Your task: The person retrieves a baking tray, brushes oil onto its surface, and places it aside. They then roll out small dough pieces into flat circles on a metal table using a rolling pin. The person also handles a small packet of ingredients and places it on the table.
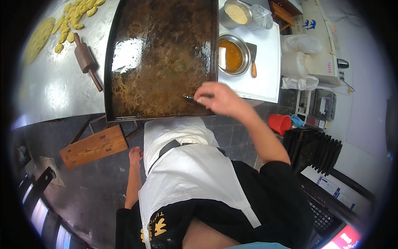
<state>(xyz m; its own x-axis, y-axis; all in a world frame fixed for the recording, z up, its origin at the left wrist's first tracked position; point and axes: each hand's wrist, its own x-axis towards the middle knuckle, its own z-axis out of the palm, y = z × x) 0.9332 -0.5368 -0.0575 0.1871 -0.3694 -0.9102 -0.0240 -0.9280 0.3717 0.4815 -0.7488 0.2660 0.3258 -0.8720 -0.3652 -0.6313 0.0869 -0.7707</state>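
Observation:
My right hand (217, 97) grips a small dark tool (188, 98) with a shiny end, low over the near right part of a large black baking tray (161, 77). My fingers hide most of the tool, so its kind is unclear. The tray's browned surface has a wet, oily shine. Beside its right edge stands a metal bowl (233, 59) of amber liquid, with a white flat piece at its left side. My left hand (136, 154) hangs low by the white apron (189, 174), fingers curled, with nothing visible in it.
Left of the tray, a wooden rolling pin (84, 58), dough pieces (73, 18) and a dough slab (39, 39) lie on the metal table (59, 90). Rightward are a wooden-handled blade (254, 69) and a pot of crumbly material (237, 14). A wooden bench (94, 146) and red bucket (279, 123) stand below.

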